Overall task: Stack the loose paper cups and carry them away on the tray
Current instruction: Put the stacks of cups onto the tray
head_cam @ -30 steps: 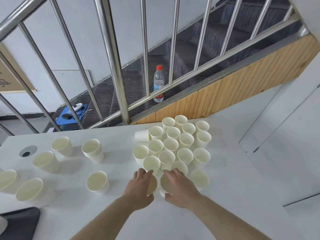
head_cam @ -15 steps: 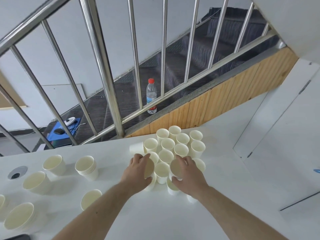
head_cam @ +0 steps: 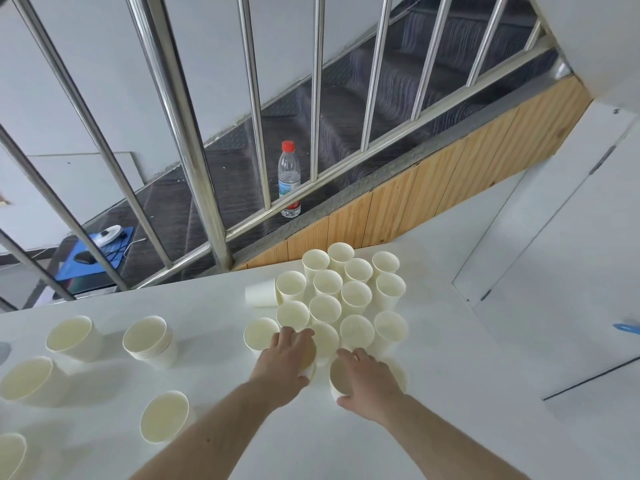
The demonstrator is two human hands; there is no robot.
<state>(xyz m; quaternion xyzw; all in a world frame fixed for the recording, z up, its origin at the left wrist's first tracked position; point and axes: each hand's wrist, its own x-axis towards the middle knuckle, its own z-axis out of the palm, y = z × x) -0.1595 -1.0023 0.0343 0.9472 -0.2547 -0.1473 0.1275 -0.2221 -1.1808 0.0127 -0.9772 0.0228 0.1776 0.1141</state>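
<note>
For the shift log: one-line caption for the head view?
Left hand and right hand each grip a paper cup at the cluster's near edge.

The cups [head_cam: 356, 296] are cream-white inside and out, plain, with no print; the one lying on its side [head_cam: 260, 292] is the same white. The table [head_cam: 311, 438] is plain white. The far bottle [head_cam: 289, 180] is clear with a red cap, a pale blue label and a red band near its base. The rails [head_cam: 180, 109] are shiny silver steel. The stairs [head_cam: 388, 109] are dark grey with a fine ribbed pattern, and the landing has a diamond tread pattern. The panel [head_cam: 433, 199] under the rails is light wood with narrow vertical boards. At far left a blue mat [head_cam: 93, 256] bears a black mouse [head_cam: 84, 258] and a white round object [head_cam: 109, 232]. The walls [head_cam: 79, 57] are pale grey.
</note>
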